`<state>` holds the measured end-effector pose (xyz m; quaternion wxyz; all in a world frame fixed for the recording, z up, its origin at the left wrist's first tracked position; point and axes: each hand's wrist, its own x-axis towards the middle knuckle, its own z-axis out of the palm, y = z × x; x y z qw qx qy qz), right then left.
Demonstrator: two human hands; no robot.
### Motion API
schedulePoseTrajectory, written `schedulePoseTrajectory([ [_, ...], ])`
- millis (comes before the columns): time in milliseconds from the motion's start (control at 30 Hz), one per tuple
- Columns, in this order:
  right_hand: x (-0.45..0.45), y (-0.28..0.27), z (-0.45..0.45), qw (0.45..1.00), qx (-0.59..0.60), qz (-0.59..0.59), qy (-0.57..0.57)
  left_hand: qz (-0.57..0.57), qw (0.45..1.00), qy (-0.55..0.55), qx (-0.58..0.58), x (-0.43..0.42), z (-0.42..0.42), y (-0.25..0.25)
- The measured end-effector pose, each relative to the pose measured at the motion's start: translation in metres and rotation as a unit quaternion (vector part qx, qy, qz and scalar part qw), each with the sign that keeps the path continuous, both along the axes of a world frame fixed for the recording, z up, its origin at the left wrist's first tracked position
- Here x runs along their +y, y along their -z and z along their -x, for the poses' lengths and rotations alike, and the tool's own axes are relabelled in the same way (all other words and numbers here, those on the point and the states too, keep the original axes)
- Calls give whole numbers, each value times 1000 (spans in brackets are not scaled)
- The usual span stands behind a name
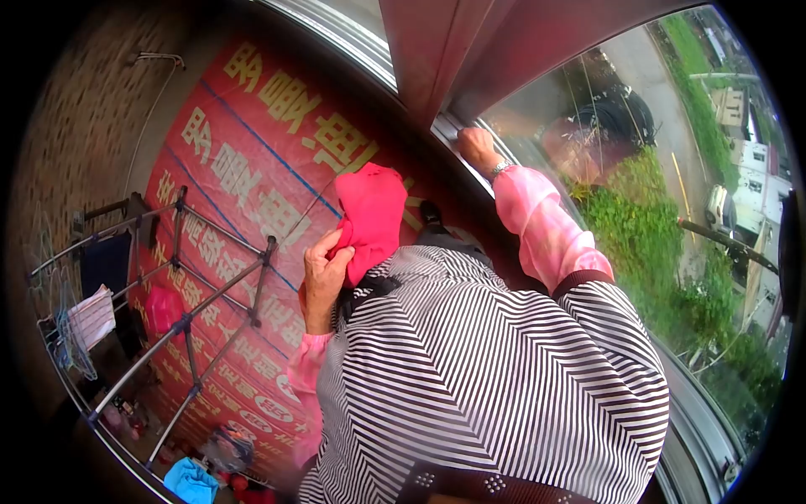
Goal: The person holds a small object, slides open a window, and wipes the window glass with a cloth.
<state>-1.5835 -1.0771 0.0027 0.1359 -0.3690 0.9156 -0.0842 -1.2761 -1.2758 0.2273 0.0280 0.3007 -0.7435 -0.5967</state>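
My left hand (323, 273) is closed on the edge of a bright pinkish-red cloth (369, 214), which hangs in folds in front of my striped apron (470, 353). On the right, my right hand (478, 149) is curled into a fist against the light metal window frame (449, 130), at the lower edge of the glass. Whatever its fingers grip, if anything, is hidden. A watch (501, 167) circles that wrist, below a pink sleeve (541, 220).
A metal drying rack (222, 298) with hangers (71, 336) and a small towel (91, 317) stands at left. Red printed sheeting (243, 181) covers the floor. The window pane (663, 210) shows greenery and a road outside. A blue cloth (191, 481) lies at bottom left.
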Motion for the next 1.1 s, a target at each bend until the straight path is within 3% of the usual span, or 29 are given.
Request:
schedulePoseTrajectory([
  [300, -15, -3, 2, 983, 35, -98, -150, -24, 1000, -18, -5, 4, 1, 4],
  [500, 2, -2, 0, 991, 57, -37, -118, -34, 999, -12, 15, 4, 1, 9],
  [600, 16, -6, -14, 999, 5, -46, -24, -30, 999, -14, 21, 6, 0, 9],
  [633, 23, -10, -21, 997, -34, -62, -23, -29, 999, -14, 23, 6, 0, 9],
  [700, 46, -23, -53, 986, -141, 75, 45, -32, 999, -19, 19, 7, 0, 7],
  [767, 51, -62, -80, 889, -405, 174, 125, -27, 999, -21, 14, 6, -2, 10],
  [800, 55, -63, -86, 881, -427, 155, 130, -21, 1000, -19, 10, 6, -3, 13],
  [900, 66, -35, -72, 937, -307, 122, 116, -19, 1000, -5, 5, 9, 2, 5],
  [967, 60, -30, -61, 968, -143, 163, 126, -18, 1000, 9, 9, 9, 5, 3],
  [1100, 42, -19, -25, 988, -70, 80, 109, -2, 999, 40, 13, 9, 4, 4],
])
